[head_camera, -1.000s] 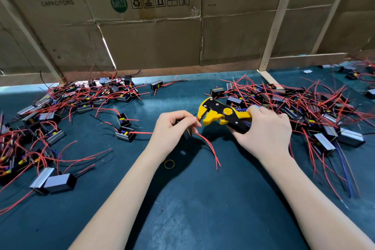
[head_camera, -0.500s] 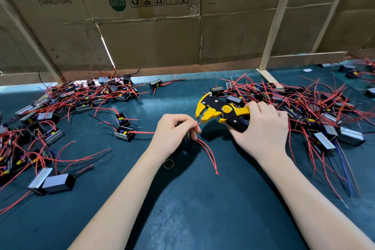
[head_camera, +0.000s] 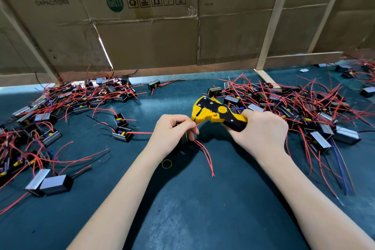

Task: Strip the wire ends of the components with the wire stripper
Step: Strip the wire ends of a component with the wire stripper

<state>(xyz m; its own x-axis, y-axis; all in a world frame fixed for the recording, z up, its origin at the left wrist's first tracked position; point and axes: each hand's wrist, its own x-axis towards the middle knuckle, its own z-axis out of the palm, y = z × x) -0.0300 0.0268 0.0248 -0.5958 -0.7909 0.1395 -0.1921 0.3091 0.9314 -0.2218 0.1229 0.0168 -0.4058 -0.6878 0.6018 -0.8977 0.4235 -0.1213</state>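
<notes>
Both hands have closed in: left hand (head_camera: 172, 131) pinches a red wire (head_camera: 196, 125) at the stripper (head_camera: 215, 114), gripped by right hand (head_camera: 261, 134). Seat the tip fully, then squeeze.

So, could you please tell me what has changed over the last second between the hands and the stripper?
The left hand has brought the pinched red wire up to the front of the wire stripper, where a second ago there was a small gap. The right hand keeps its grip on the handles, and the two loose red leads still hang below the left hand. The component piles are unchanged.
</notes>
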